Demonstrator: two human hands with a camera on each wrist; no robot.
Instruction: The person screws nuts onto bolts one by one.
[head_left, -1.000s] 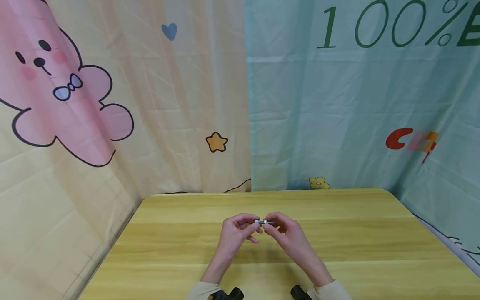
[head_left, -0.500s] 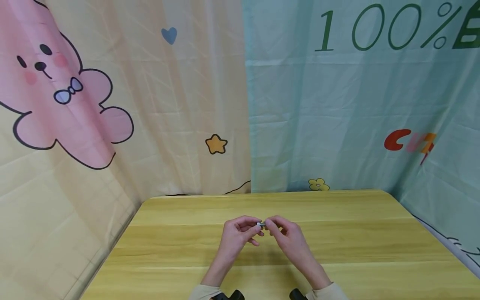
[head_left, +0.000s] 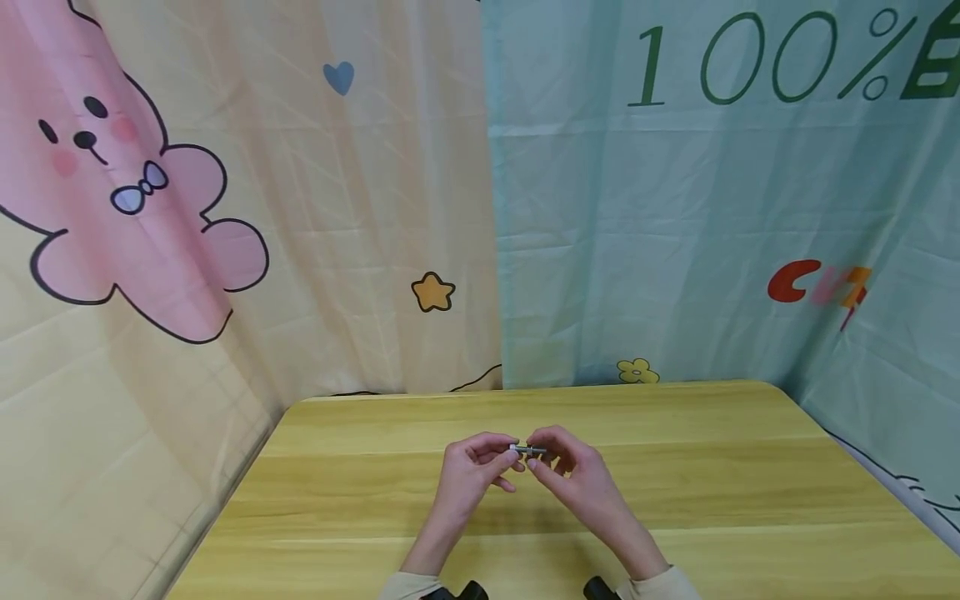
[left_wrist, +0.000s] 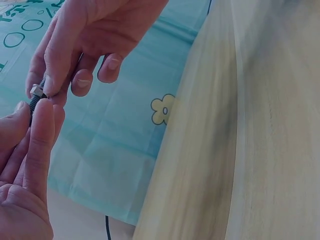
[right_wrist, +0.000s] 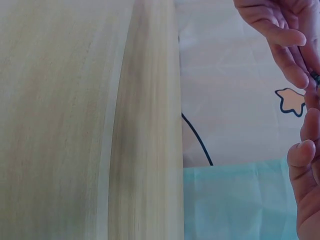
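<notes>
Above the table, my two hands meet at a small metal bolt with a nut on its thread. In the head view the bolt lies about level. My left hand pinches its left end between thumb and fingers, which partly cover that end. Around the nut are the thumb and forefinger of my right hand, its thumb a little below the shaft in the head view. The left wrist view shows the right fingertips at the nut. In the right wrist view the bolt is mostly cut off by the frame's edge.
A wooden table spreads under both hands. Printed curtains hang behind and beside it. Dark wrist devices sit by the sleeve cuffs.
The right thumb and forefinger closed over the nut half a second ago, and now stand farther apart with more of the bolt showing. The left hand keeps its hold; the head view tilted slightly up.
</notes>
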